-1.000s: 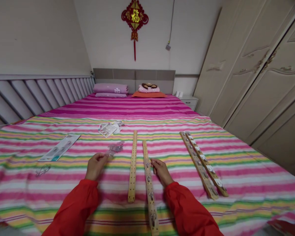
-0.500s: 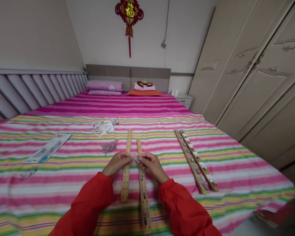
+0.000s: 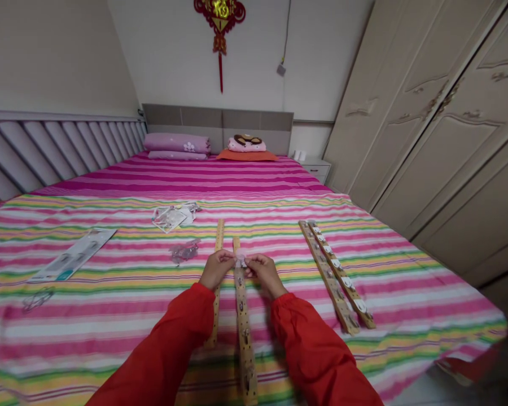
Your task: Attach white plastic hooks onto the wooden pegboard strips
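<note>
Over the far part of a wooden strip point(image 3: 242, 321) with holes and small metal fittings, my two hands meet at a small clear plastic piece point(image 3: 240, 259). My left hand point(image 3: 217, 268) pinches its left side between thumb and fingers. On the other side my right hand point(image 3: 264, 274) has its fingertips closed at the piece's right edge. What the plastic contains is too small to make out. Partly under my left hand and sleeve lies a second holed wooden strip point(image 3: 219, 231), with no fittings on its visible part.
Two more strips lie to the right, one with metal fittings point(image 3: 328, 273), one with white round pieces point(image 3: 336, 264). Leftward are clear plastic bits point(image 3: 184, 251), a heap of cards and packets point(image 3: 173, 217), a long package point(image 3: 74, 256) and a thin tangled item point(image 3: 39, 299) on the striped bedspread point(image 3: 122, 321).
Both hands have shifted slightly, the left one to the right, bringing the plastic piece over the fitted strip. The view has tilted down a little.
</note>
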`<state>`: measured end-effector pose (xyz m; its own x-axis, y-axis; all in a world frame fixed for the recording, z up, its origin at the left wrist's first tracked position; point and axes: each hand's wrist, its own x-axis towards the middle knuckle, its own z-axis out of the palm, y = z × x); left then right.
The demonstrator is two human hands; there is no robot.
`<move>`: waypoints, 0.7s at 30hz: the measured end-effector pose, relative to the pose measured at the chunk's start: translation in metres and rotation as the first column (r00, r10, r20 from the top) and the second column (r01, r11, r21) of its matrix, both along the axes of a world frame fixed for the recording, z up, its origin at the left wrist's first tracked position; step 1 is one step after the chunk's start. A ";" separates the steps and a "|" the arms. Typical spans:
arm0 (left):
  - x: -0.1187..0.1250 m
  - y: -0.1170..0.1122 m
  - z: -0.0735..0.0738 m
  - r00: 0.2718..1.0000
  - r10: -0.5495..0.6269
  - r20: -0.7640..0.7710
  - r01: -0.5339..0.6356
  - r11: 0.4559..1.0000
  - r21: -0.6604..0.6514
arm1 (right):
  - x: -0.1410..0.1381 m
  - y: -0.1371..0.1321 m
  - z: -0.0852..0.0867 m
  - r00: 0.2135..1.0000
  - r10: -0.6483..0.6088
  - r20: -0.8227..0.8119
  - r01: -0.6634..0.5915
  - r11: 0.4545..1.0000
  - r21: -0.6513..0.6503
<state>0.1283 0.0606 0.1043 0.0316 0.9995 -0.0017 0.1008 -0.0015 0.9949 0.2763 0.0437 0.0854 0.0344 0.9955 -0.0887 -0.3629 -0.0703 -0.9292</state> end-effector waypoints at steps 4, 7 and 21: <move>0.003 0.011 -0.014 0.992 0.096 -0.079 -0.097 0.995 -0.003 | -0.005 0.012 -0.011 1.000 -0.016 0.011 0.016 1.000 -0.007; 0.004 0.017 -0.025 0.980 0.145 -0.136 -0.146 0.989 0.003 | -0.008 0.018 -0.020 0.999 -0.035 0.015 0.035 0.999 -0.015; 0.007 0.025 -0.039 0.890 0.199 -0.411 -0.178 0.980 0.089 | -0.013 0.025 -0.036 0.991 -0.113 0.076 0.116 0.993 -0.027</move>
